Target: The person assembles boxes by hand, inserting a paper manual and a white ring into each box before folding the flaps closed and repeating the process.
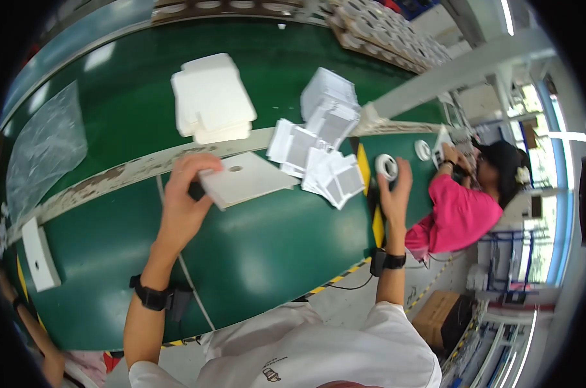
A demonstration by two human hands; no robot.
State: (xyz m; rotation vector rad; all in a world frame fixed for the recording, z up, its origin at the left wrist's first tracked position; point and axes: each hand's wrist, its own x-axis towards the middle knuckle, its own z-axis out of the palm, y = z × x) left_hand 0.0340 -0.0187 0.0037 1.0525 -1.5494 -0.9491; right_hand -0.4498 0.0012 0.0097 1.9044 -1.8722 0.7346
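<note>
At the middle of the bench, my left hand (186,191) grips one end of a flat white box (254,180) with a small round hole in its face. The box is held tilted, its other end pointing right. Over to the right, beside the yellow-and-black striped edge, my right hand (396,194) is closed around a white ring-shaped roll (386,167) with a dark centre. Between my hands lie fanned white-and-grey printed sheets (335,178). A stack of white flat pieces (214,97) sits beyond the left hand.
A taller pile of white pieces (328,94) stands behind the sheets. Far left are a clear plastic bag (47,145) and a white box (41,255). A worn rail (112,169) divides the green bench. A person in pink (461,207) works at right; another person's arm (37,333) shows lower left.
</note>
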